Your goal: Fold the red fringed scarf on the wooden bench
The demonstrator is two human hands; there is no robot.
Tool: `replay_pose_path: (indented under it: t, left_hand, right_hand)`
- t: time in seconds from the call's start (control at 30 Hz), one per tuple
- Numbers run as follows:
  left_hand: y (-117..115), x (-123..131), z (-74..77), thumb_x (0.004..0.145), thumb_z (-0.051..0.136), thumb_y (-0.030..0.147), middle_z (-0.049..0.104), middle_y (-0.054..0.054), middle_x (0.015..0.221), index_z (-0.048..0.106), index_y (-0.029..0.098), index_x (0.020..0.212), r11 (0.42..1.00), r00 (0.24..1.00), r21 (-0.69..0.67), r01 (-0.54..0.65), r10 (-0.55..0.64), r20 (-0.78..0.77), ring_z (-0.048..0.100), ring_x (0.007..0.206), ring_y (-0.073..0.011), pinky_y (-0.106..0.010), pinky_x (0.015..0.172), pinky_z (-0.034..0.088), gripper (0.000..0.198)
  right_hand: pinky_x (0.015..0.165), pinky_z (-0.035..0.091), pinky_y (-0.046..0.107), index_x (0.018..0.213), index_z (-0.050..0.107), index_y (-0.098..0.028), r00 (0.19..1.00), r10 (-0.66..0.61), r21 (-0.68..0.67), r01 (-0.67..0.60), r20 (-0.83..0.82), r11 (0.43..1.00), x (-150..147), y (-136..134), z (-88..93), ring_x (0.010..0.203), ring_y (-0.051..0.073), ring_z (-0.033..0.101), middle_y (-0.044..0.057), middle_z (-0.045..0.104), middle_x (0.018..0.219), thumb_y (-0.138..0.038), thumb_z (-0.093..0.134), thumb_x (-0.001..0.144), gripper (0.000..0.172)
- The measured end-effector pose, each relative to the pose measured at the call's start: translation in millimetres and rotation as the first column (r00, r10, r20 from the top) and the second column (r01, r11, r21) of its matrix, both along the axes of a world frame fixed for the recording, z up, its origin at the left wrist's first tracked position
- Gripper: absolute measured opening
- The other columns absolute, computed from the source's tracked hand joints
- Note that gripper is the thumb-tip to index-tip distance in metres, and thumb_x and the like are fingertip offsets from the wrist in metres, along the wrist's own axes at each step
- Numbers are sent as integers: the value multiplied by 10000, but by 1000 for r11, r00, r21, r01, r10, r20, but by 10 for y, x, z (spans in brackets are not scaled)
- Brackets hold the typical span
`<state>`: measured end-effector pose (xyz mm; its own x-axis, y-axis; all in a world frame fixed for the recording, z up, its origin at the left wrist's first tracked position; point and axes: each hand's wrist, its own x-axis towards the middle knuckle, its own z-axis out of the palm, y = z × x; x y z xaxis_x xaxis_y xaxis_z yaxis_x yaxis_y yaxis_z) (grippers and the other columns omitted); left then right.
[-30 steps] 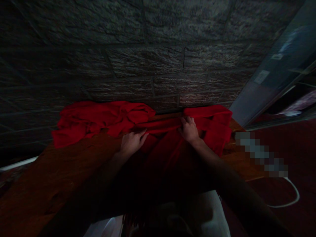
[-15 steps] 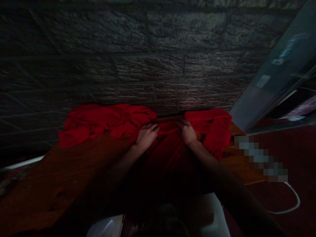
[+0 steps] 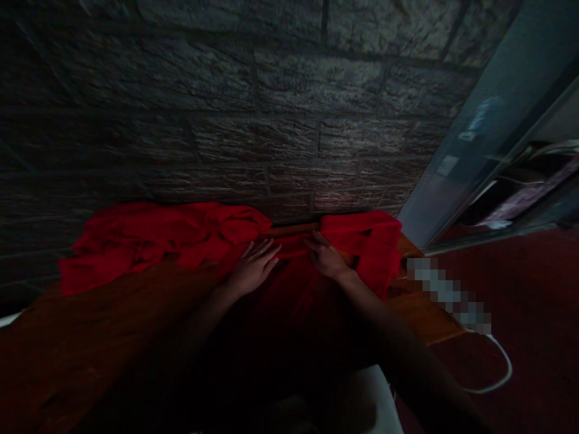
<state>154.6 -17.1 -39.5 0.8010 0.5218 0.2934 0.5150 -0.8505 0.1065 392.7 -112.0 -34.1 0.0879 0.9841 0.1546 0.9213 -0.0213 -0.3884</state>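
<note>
A red cloth (image 3: 289, 283) lies on the wooden table in front of me, its near part lost in dark shadow. My left hand (image 3: 257, 265) rests flat on its far left part, fingers spread, with a ring showing on one finger. On the right side of the same cloth, my right hand (image 3: 328, 258) lies palm down, its fingers stretched toward the middle and slightly apart. Just left of my hands sits a crumpled heap of red cloth (image 3: 167, 232). A neater folded red cloth (image 3: 362, 223) lies at the right, close to my right hand.
A rough block wall (image 3: 289, 132) rises right behind the wooden table (image 3: 136, 325). At the right table end lies a pixelated long object (image 3: 447, 292), with a white cable (image 3: 509, 367) hanging beside it. A grey-blue door frame (image 3: 456, 144) stands at the right. A white chair (image 3: 384, 398) shows below.
The view has shifted, so the scene sits further left and a little lower. My left hand's fingers are spread wider on the cloth. The right hand stays near the same spot on it.
</note>
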Motion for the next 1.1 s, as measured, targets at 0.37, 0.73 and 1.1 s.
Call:
replay_pose_path:
  t: [0.37, 0.73, 1.1]
  left_hand:
    - [-40, 0, 90, 1038, 265, 418, 304, -90, 1590, 422, 246, 1491, 997, 990, -57, -44, 36, -139, 277, 1479, -227, -508, 1212, 184, 510]
    - [253, -480, 86, 1028, 217, 470, 259, -104, 1612, 371, 164, 1521, 997, 998, 67, 22, -19, -54, 234, 1493, -256, -485, 1198, 270, 600]
    - [175, -643, -122, 1011, 182, 467, 315, -135, 1586, 387, 132, 1513, 985, 996, 169, 27, -12, -90, 213, 1498, -290, -534, 1188, 243, 638]
  right_hand:
    - [1226, 130, 479, 1570, 251, -203, 1000, 5, -199, -7, -9, 980, -59, -94, 157, 1504, 309, -45, 94, -25, 1646, -395, 394, 1000, 618]
    - [1236, 40, 440, 1583, 189, -161, 999, 38, -138, -39, -11, 990, -83, -176, 198, 1504, 250, -70, 113, -20, 1639, -453, 219, 1037, 620]
    - [1226, -4, 451, 1592, 90, -149, 1000, 28, -258, -25, 7, 966, -97, -139, 149, 1487, 248, -147, 133, -133, 1614, -508, 218, 1028, 681]
